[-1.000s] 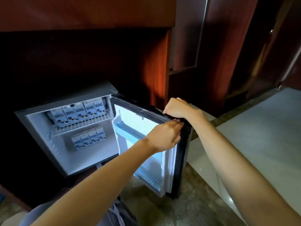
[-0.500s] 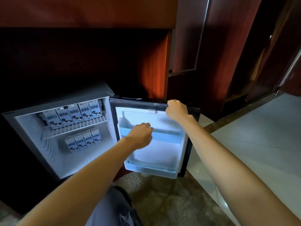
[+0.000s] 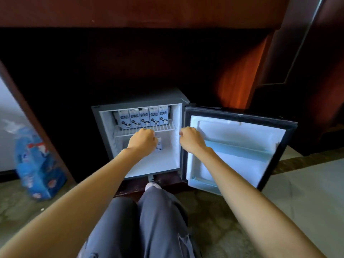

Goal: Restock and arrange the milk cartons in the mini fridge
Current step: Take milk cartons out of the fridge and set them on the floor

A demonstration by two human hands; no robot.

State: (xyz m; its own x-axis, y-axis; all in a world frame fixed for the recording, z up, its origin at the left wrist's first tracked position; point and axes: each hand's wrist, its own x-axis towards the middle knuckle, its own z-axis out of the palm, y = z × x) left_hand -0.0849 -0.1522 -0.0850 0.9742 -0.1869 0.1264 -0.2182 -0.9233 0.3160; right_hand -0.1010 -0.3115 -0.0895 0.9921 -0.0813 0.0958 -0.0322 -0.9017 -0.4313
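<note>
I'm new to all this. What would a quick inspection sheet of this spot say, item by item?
Surface: mini fridge stands open, door swung to the right.
Job's things: five milk cartons stand upright in a row on the wire shelf. A lower carton peeks out below, and the left hand may hide more.
Clutter: blue wrapped pack on the floor at left.
Hands: left hand is curled in front of the lower compartment, grip unclear. Right hand is curled near the hinge side, with nothing seen in it.
Cables: nothing seen.
Surroundings: dark wooden cabinet, patterned carpet, pale floor at right.
</note>
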